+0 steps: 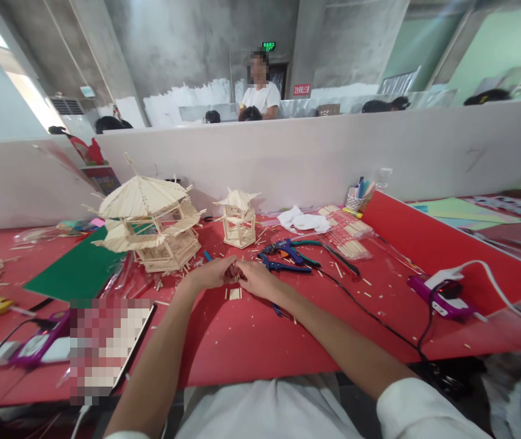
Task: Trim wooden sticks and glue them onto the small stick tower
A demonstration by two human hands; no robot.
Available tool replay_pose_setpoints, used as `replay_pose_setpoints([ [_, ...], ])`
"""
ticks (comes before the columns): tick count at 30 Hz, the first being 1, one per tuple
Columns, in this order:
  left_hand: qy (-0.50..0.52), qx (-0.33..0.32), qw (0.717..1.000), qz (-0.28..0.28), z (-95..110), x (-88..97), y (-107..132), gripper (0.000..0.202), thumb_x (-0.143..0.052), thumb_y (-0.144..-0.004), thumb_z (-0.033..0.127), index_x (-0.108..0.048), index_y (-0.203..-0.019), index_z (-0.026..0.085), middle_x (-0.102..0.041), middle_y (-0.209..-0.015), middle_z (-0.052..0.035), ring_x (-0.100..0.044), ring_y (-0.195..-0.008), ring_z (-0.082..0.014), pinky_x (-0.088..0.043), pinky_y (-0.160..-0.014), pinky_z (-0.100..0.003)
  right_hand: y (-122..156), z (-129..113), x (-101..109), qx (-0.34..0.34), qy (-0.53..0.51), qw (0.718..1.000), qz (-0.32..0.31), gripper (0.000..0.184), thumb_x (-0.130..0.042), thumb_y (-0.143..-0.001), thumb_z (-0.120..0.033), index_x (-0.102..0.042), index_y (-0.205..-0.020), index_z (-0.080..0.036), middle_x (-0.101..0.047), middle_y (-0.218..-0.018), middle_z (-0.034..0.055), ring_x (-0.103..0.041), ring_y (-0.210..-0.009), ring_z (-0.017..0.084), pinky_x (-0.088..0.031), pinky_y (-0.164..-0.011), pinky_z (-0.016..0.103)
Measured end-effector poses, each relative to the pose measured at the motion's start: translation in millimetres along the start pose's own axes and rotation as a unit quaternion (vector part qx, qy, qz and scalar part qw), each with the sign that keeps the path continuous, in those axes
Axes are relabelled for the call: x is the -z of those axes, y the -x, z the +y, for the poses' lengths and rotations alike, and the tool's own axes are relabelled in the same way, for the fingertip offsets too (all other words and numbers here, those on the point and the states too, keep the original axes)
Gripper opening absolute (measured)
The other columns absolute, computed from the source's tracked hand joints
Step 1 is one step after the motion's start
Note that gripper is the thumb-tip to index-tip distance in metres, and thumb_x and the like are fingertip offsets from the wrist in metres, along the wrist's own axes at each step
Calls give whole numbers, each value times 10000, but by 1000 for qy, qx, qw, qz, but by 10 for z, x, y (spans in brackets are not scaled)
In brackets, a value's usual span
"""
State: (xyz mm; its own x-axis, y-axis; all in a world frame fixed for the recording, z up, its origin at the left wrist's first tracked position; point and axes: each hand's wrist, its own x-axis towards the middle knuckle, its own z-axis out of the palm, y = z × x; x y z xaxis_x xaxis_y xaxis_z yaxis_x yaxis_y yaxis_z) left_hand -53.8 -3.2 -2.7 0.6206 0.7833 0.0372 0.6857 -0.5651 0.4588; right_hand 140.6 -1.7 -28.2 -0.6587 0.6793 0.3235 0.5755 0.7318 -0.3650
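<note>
My left hand [214, 272] and my right hand [256, 277] meet over the red tabletop, fingers curled and pressed together at the tips. Whatever they pinch is too small and covered to make out. Just below them lies a short row of small wooden sticks [234, 294], side by side. Beyond my hands stands a small stick pavilion model [238, 219]. A larger stick pavilion [150, 225] with layered roofs is at the left. Blue-handled cutting pliers [287, 249] and a second blue tool [287, 266] lie right of my right hand.
A green board [72, 265] and a pixelated tablet-like device [109, 350] lie left. Purple power strips [443, 299] with cables sit at both sides. Bagged sticks [347, 235], a white cloth [303, 219] and a pen holder [355, 198] are behind. A person [260, 91] stands beyond the partition [287, 146].
</note>
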Motion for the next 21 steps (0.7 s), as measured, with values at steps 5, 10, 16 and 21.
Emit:
replay_pose_setpoints([
  [5,3,-1,1000,3,-27,-6,3,196,-592,-786,207,-514,-965,190,-679,-858,-50,-623,-757,-169,-435,-651,-228,-2,24,-25,6,-2,1000,-5,226,-562,-805,-92,-592,-1015,-171,-691,-945,83,-647,-859,206,-407,-728,266],
  [10,4,-2,1000,4,-5,10,23,205,-588,-783,192,-514,-974,189,-679,-864,-47,-620,-756,-165,-433,-656,-227,2,19,24,11,-21,1000,-6,192,-595,-808,-102,-592,-988,-171,-685,-943,82,-645,-845,201,-403,-718,264],
  [16,5,8,1000,-1,53,32,28,225,-543,-770,121,-503,-979,195,-681,-864,-37,-633,-780,-164,-422,-652,-219,17,37,93,23,-73,997,-23,236,-607,-792,-55,-587,-995,-173,-701,-925,70,-666,-867,207,-428,-727,265],
  [21,-1,14,1000,-2,82,51,27,246,-542,-752,103,-491,-974,195,-671,-855,-31,-629,-777,-164,-409,-650,-218,14,45,91,24,-108,994,-25,257,-601,-778,-23,-596,-990,-168,-718,-928,71,-685,-887,208,-463,-757,270],
])
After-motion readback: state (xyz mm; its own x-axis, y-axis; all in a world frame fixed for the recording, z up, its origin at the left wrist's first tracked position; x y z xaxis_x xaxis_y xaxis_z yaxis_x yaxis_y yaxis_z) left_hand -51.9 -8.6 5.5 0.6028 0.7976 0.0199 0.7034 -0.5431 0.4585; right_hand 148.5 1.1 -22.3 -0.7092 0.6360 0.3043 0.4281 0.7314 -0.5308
